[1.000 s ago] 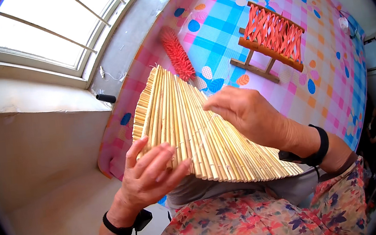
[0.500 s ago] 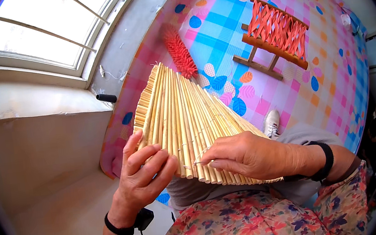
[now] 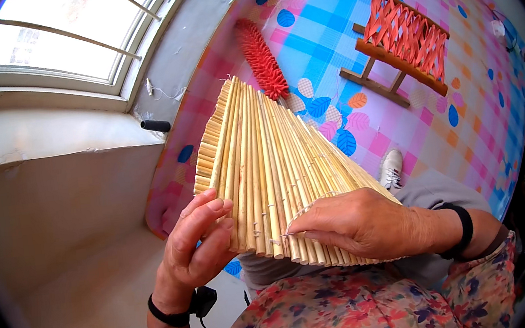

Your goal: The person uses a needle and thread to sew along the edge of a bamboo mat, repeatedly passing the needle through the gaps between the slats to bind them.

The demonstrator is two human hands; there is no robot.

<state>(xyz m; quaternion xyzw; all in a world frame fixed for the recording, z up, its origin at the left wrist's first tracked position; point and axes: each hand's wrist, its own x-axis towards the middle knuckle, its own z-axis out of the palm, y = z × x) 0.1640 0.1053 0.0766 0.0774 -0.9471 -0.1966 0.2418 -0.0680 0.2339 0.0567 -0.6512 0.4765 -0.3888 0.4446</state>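
Observed from upper centre to right of the frame: a large patterned sheet (image 3: 358, 36), printed with pink, blue and orange checks, petals and leaves. At upper left: a barred window (image 3: 58, 48), bright, faint marks on the pane too indistinct to read. Along the lower edge: a floral garment (image 3: 337, 304). Found at centre, above the wearer's lap: the stalk mat (image 3: 262, 164), yellow, fanned, narrow at top and broad at bottom, cut ends toward the lower edge. At upper right: a wooden frame (image 3: 400, 38), laced with red strips. Right hand (image 3: 359, 221) over the mat's lower part, thumb and forefinger pinched on a pale thread. Left hand (image 3: 190, 243) at the mat's lower left edge, fingers curled and touching; firmness of hold impossible to tell. Just above the mat: a red fluffy duster (image 3: 264, 63). Right of centre: a light shoe (image 3: 391, 167), dark marking too small to read. Recorded smallest: a black tube (image 3: 155, 125) below the window; the pale thread (image 3: 309, 206), looped across the stalks.
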